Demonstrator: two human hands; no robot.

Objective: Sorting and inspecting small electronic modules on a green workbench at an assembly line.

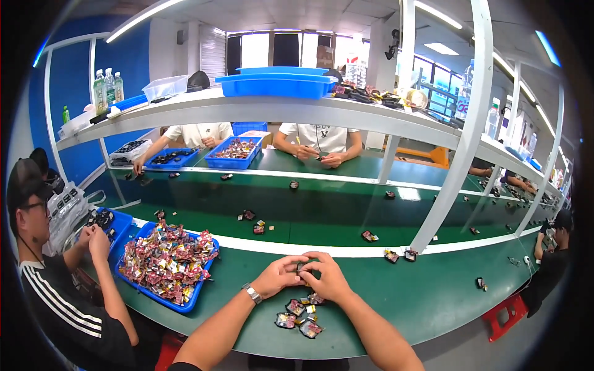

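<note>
Above the green bench, my left hand (279, 276) and my right hand (325, 279) meet, fingertips pinched together. Between them is a small black part (300, 267), mostly hidden by the fingers, so its exact kind does not show. Just below the hands lies a loose group of small electronic assemblies (298, 308) with black frames, reddish pieces and yellow and white bits. Some of these sit partly beneath my right hand. A metal-banded watch (252, 293) is on my left wrist.
To the left, a blue tray (197, 295) is heaped with similar reddish pieces. Past a white rail (272, 248), a dark green conveyor belt (322, 213) carries scattered assemblies. A white post (451, 142) rises at right. Co-workers sit at left, opposite and far right.
</note>
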